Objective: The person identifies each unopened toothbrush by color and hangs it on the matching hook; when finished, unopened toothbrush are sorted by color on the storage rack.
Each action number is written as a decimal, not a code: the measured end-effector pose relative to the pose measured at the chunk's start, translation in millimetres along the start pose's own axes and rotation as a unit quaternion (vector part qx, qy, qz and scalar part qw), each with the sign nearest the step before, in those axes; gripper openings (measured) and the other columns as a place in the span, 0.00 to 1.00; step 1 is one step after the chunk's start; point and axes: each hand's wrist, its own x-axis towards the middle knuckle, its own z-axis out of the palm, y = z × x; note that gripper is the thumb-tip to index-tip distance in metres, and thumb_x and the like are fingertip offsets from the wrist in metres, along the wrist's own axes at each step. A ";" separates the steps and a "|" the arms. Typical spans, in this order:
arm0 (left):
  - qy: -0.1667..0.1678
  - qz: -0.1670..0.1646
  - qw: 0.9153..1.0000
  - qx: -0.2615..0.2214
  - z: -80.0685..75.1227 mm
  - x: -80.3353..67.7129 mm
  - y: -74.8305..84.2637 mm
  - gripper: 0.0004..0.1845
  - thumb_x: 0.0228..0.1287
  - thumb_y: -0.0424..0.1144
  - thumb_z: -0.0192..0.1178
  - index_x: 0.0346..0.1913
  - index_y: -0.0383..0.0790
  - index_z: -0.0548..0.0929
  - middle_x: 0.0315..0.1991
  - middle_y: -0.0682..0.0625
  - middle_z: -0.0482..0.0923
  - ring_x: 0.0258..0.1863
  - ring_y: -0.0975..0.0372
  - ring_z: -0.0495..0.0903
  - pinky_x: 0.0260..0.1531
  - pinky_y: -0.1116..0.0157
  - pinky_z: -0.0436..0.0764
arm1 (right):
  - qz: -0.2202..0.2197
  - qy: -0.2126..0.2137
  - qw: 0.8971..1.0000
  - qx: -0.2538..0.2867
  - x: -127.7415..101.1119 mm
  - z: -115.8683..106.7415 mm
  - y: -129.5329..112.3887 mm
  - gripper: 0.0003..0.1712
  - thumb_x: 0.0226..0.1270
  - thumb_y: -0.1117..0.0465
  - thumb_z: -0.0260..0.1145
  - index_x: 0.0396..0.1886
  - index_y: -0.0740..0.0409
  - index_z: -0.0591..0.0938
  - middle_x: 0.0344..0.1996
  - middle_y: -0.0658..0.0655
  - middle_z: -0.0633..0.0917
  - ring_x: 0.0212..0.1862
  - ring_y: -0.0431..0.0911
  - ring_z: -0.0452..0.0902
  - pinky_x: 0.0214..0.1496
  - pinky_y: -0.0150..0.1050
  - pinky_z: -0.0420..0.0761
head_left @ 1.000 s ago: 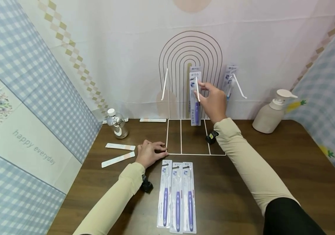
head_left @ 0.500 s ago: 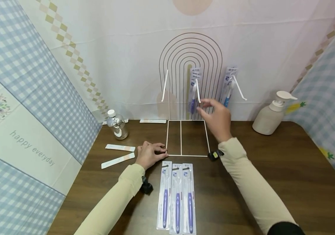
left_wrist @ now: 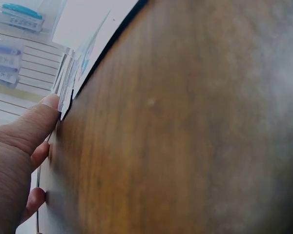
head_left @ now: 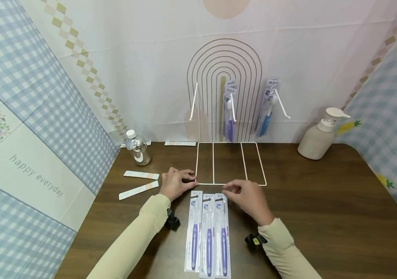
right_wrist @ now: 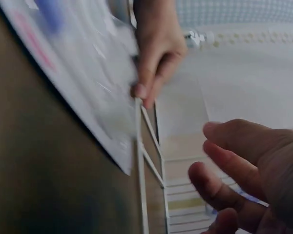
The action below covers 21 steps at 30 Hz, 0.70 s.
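- Near edge: 3 purple toothbrush packs [head_left: 208, 232] lie side by side on tabletop [head_left: 323, 217], tops pointing far.
- R hand [head_left: 250, 199] has dropped back from the rack, now hovers just over top of the rightmost pack; fingers [right_wrist: 219, 183] loosely curled, narrow gap, holding nothing yet. Wrist low, forearm angled in from near right. Looks like next pack is the pick.
- L hand [head_left: 175, 184] rests on tabletop, fingertips pressing the near-left corner of wire rack base [head_left: 231, 183]; steadying it, I'd say.
- Far: purple pack [head_left: 229, 112] now hangs free on middle hook, released. Blue pack [head_left: 266, 110] hangs on right hook; left hook [head_left: 194, 101] bare.
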 end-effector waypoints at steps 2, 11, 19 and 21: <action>-0.002 -0.002 1.000 0.001 -1.2 0.0 -0.3 0.13 0.62 0.56 0.77 0.47 0.60 0.95 0.61 0.65 0.84 0.49 0.60 0.71 0.55 0.47 0.61 | 0.014 -0.026 1.000 -0.005 -6.9 4.9 -1.4 0.09 0.62 0.52 0.81 0.40 0.47 0.94 0.21 0.38 0.81 0.24 0.37 0.74 0.30 0.39 0.74; 0.003 0.001 1.000 0.010 -0.9 0.2 1.6 0.13 0.62 0.56 0.76 0.47 0.60 0.95 0.62 0.64 0.84 0.49 0.60 0.72 0.54 0.47 0.62 | 0.050 -0.095 0.994 -0.033 -19.4 11.1 1.2 0.17 0.57 0.48 0.84 0.43 0.48 0.92 0.19 0.42 0.78 0.23 0.37 0.72 0.27 0.39 0.72; -0.002 -0.003 1.000 0.004 0.3 -3.5 3.4 0.12 0.62 0.56 0.77 0.46 0.59 0.95 0.60 0.64 0.85 0.49 0.59 0.73 0.54 0.47 0.63 | 0.053 -0.129 0.990 -0.029 -24.6 14.1 8.7 0.17 0.54 0.49 0.85 0.39 0.46 0.89 0.22 0.42 0.78 0.25 0.38 0.72 0.28 0.40 0.72; -0.001 -0.004 1.000 0.008 -1.0 -1.7 3.3 0.13 0.62 0.57 0.76 0.46 0.60 0.95 0.61 0.65 0.85 0.49 0.60 0.72 0.55 0.47 0.63 | 0.043 -0.123 0.991 -0.025 -22.8 14.4 9.3 0.16 0.54 0.49 0.85 0.38 0.46 0.88 0.24 0.43 0.78 0.26 0.39 0.71 0.29 0.40 0.72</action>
